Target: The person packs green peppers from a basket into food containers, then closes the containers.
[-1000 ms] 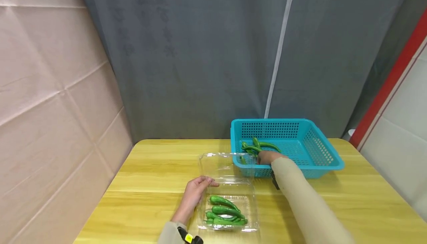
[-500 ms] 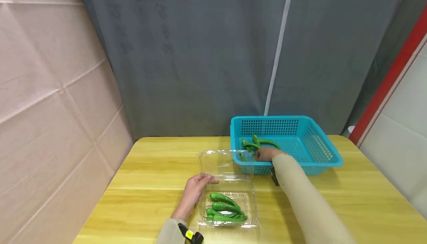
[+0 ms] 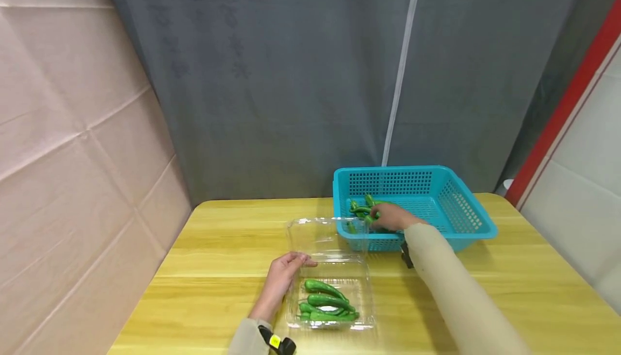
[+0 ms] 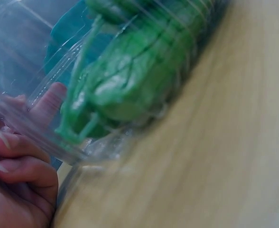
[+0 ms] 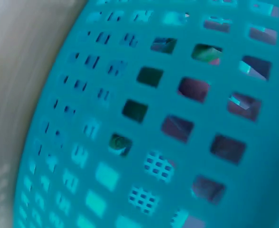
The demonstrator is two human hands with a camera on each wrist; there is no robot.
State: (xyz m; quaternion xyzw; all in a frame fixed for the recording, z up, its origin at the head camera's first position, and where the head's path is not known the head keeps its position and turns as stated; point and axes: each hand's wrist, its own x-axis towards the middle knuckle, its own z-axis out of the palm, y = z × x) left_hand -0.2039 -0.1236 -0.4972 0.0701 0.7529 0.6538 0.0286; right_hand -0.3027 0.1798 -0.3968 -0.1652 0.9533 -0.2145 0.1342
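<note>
Nearest, at the person's left wrist: a black strapped device with a yellow patch (image 3: 277,342). Beside it, on a yellow wood-grained table (image 3: 218,274), sits an open, clear plastic hinged box (image 3: 364,285); several glossy green elongated peppers (image 3: 330,303) lie in its near half. The left hand (image 3: 283,275) pinches the box's left edge beside the hinge, fingers nearly closed. Beyond, the raised transparent lid (image 3: 315,239) overlaps, in my sight, the near left corner of a turquoise perforated rectangular plastic basket (image 3: 390,170); whether the two touch, I cannot tell. The right hand (image 3: 392,216) reaches over the basket's near rim, fingers bent down at more green peppers (image 3: 361,210) towards the left end; whether it grips one, I cannot tell. Farthest: a dark grey cloth curtain (image 3: 271,85) with a slanting whitish strip (image 3: 402,64)
</note>
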